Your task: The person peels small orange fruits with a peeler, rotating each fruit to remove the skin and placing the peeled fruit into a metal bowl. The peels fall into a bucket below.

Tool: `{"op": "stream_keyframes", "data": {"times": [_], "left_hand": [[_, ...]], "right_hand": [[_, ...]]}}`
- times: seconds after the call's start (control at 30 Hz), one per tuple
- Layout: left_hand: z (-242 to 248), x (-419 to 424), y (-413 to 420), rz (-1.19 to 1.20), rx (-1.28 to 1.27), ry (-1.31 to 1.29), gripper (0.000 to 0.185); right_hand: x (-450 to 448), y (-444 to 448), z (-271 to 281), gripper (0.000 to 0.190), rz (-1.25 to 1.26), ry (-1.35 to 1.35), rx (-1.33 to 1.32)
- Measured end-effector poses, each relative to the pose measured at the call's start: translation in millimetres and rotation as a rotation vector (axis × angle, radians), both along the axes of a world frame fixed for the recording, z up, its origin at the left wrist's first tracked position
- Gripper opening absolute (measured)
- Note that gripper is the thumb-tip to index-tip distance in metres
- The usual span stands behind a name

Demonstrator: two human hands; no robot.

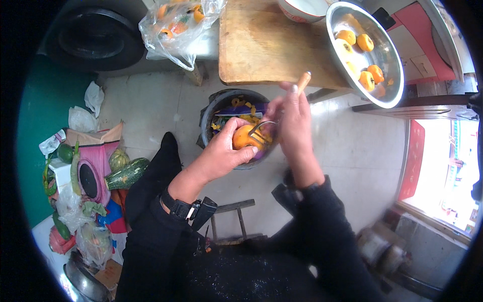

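My left hand [217,153] grips an orange persimmon [242,138] between thumb and fingers. My right hand [295,124] is closed around a peeler, whose wooden handle [303,81] sticks up past the thumb. The peeler's metal frame [258,129] lies against the fruit; its blade is blurred. Below both hands a round waste bin [206,130] stands on the floor, holding orange peel strips [247,106] and a purple wrapper. To the upper right, a steel basin [397,71] contains several peeled persimmons [365,42] and leans over the edge of the wooden board.
A wooden board [260,45] tops the low table ahead, with a white bowl [302,11] at its back. Left of it lies a clear bag [185,41] of persimmons. Squashes [128,174] and other vegetables crowd the left side. A wooden stool frame [241,222] is near my legs.
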State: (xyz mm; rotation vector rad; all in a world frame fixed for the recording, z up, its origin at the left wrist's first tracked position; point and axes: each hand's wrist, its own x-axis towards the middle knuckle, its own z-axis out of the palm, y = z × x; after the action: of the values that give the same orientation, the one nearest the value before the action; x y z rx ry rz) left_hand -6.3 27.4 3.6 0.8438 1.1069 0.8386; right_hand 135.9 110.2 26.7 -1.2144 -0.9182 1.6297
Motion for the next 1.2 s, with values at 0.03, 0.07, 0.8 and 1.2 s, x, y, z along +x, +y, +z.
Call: {"op": "stream_keyframes", "data": {"times": [0.03,0.07,0.8,1.2], "left_hand": [[1.2,-1.3,-0.3,0.011,-0.022,-0.033,0.042],[2.3,-2.3,-0.4,0.021,-0.046,-0.066,0.042],[13.2,-7.1,-5.1,-0.154,-0.179,-0.071,0.046],[4.2,-0.1,-11.5,0.000,-0.121,-0.119,0.050]], "right_hand": [[1.0,-0.7,0.3,0.039,-0.021,-0.013,-0.036],[2.1,-1.2,0.0,0.040,-0.025,-0.023,-0.076],[-10.1,-9.2,-7.7,0.021,0.005,-0.090,-0.014],[-8.8,-6.4,-8.8,0.021,-0.070,-0.009,-0.084]]}}
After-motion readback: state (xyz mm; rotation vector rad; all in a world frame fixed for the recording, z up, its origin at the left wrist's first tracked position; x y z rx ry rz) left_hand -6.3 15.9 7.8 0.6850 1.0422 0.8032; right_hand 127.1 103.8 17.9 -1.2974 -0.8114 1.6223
